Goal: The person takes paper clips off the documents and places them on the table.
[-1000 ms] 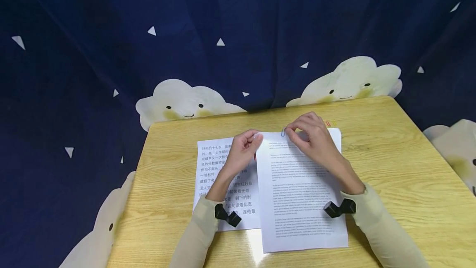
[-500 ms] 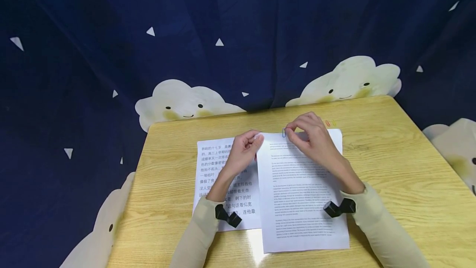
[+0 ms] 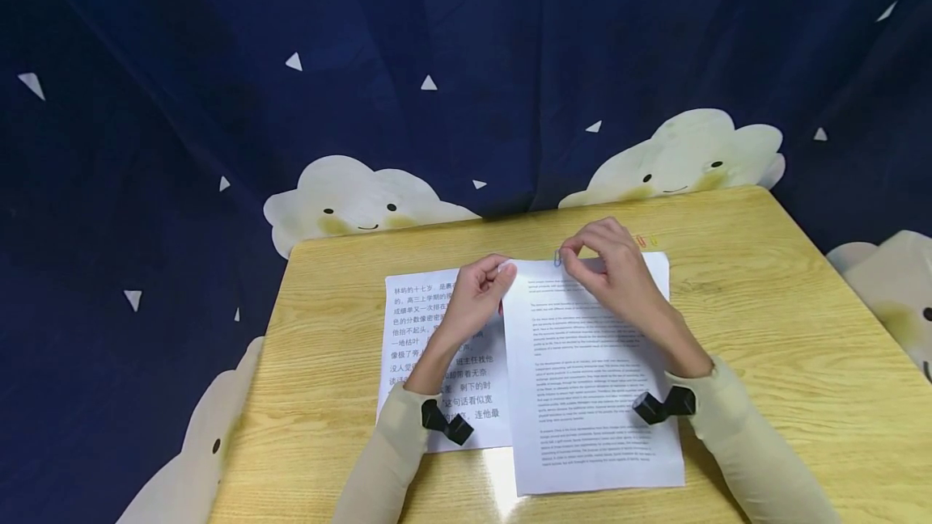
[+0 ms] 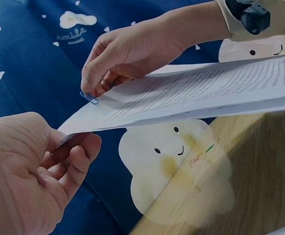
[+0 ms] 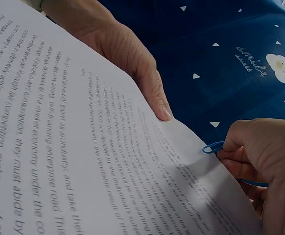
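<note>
My left hand (image 3: pixel 475 297) pinches the top left corner of the sheets printed in English (image 3: pixel 590 395), thumb on top and fingers beneath. At their top edge, my right hand (image 3: pixel 612 265) holds a blue paper clip (image 5: pixel 213 147) between thumb and fingertips. The paper clip (image 4: pixel 89 97) lies across the edge, one end over the printed side. Another bit of blue (image 5: pixel 254 184) shows below the right fingers; I cannot tell what it belongs to. In the left wrist view the sheets are raised and tilted, with several layers showing along the side.
A page of large Chinese print (image 3: pixel 408 362) lies on the wooden table (image 3: pixel 320 330), partly under the left arm and the English sheets. A red clip (image 3: pixel 641 241) and a yellow clip (image 3: pixel 653 241) lie beyond the right hand. A dark blue curtain (image 3: pixel 466 39) hangs behind.
The blue paper clip has shifted slightly right along the top edge and stands more upright, with less of it showing. Both hands have stayed almost where they were.
</note>
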`<state>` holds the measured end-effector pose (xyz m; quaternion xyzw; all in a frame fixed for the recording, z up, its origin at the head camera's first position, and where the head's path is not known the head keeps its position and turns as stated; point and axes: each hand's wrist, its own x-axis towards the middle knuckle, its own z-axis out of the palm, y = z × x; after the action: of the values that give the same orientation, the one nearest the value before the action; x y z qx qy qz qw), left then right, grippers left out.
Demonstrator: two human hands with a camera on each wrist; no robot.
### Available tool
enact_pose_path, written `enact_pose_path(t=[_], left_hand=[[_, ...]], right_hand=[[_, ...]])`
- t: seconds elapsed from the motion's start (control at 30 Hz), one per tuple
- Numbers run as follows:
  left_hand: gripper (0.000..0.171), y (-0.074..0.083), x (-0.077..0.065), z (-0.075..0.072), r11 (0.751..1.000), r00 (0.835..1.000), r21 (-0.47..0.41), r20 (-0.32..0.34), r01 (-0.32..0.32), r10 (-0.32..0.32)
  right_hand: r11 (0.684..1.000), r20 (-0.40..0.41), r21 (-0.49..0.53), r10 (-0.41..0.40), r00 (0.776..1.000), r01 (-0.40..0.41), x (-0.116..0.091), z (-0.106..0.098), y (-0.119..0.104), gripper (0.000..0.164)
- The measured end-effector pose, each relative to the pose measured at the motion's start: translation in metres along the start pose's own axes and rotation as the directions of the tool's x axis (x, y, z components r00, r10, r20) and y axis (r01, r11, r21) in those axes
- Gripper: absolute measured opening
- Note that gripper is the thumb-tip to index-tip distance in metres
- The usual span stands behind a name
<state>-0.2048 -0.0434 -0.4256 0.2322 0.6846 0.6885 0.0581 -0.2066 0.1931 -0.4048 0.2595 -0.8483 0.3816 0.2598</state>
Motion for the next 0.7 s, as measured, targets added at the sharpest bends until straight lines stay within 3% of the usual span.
enact_pose_path(t=[0.3, 0.7], left_hand=[[0.021, -0.004, 0.001, -0.001, 1.0, 1.0, 0.004, -0.001, -0.008, 0.008], [0.022, -0.008, 0.002, -0.004, 1.0, 1.0, -0.003, -0.008, -0.003, 0.003]], right_hand=[[1.0, -0.044, 0.01, -0.025, 0.999, 0.026, 0.003, -0.005, 0.007, 0.005], [1.0, -0.041, 0.006, 0.023, 0.999, -0.023, 0.005, -0.024, 0.014, 0.005]])
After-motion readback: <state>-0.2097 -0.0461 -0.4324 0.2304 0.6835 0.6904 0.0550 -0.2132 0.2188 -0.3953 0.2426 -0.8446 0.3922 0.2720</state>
